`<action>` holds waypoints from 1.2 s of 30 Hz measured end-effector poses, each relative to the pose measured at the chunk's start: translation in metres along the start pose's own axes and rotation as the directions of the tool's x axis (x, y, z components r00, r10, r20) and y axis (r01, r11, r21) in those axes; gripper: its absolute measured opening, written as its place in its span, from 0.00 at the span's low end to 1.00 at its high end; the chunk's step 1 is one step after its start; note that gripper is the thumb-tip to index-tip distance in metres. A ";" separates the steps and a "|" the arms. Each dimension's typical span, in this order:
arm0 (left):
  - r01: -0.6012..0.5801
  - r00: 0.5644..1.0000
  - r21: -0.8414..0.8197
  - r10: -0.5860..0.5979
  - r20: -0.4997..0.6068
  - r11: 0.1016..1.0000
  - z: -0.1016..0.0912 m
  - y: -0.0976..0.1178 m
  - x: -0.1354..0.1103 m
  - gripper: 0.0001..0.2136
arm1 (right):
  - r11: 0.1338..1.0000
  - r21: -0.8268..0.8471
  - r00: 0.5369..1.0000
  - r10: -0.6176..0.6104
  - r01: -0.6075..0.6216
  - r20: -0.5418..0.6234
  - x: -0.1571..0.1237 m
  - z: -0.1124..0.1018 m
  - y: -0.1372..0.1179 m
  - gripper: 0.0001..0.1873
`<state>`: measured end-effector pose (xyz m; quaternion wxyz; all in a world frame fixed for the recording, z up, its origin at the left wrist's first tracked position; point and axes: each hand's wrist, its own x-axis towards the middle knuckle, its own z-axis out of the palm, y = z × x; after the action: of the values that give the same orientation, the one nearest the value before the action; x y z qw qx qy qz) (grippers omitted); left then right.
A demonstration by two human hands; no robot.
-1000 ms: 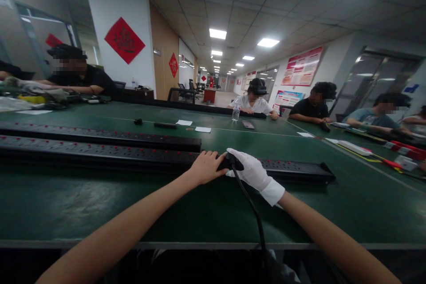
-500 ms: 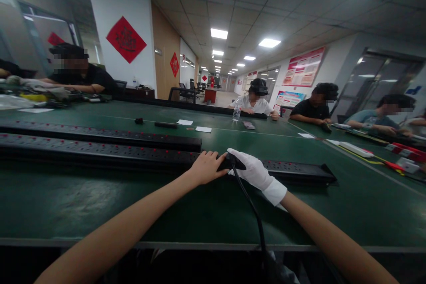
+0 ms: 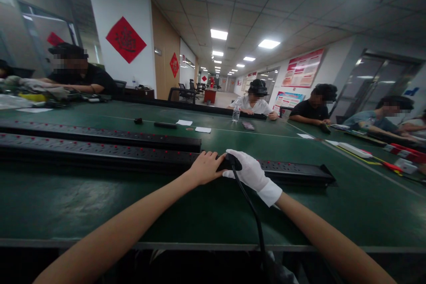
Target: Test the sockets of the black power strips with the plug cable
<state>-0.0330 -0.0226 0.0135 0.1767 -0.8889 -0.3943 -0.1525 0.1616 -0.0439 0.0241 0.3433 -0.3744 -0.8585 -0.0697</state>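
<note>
A long black power strip (image 3: pixel 109 150) with red dots along its top lies across the green table in front of me. My bare left hand (image 3: pixel 207 167) grips it near the middle, fingers over the far side and thumb along the near one. In a white glove, my right hand (image 3: pixel 249 172) closes around a black plug (image 3: pixel 235 162) held against the strip, touching my left thumb. From the plug a thick black cable (image 3: pixel 250 208) runs down past the table edge. The plug's face is hidden, so I cannot tell whether it sits in a socket.
Behind the strip lies a second black power strip (image 3: pixel 133 137). Farther back are a small black part (image 3: pixel 137 120), a black bar (image 3: pixel 165 125), paper slips (image 3: pixel 203 130) and a water bottle (image 3: pixel 236 113). Several people sit around the table. A red tray (image 3: pixel 406 152) stands at right.
My right hand has shifted slightly left with the plug, its fingers tighter around it. My left hand stays on the strip.
</note>
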 end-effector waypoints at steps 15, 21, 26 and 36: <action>0.003 1.000 -0.022 -0.003 0.011 1.000 0.001 0.000 0.001 0.28 | 0.999 0.041 1.000 -0.026 0.025 0.016 0.000 -0.003 0.004 0.33; 0.005 1.000 -0.022 -0.005 0.017 1.000 0.001 0.000 0.001 0.29 | 0.998 0.048 0.999 -0.039 0.038 0.035 0.000 -0.003 0.006 0.34; 0.006 1.000 -0.036 -0.006 0.010 0.999 -0.001 0.001 0.000 0.29 | 0.998 0.038 0.998 -0.048 0.046 0.035 0.001 -0.004 0.007 0.33; 0.002 1.000 -0.030 -0.001 0.012 1.000 -0.001 0.001 0.000 0.27 | 0.997 -0.003 0.992 -0.082 0.082 0.097 0.000 -0.005 0.014 0.34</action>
<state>-0.0326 -0.0234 0.0139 0.1607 -0.8920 -0.3936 -0.1532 0.1743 -0.0358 0.0254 0.2969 -0.3431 -0.8885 -0.0688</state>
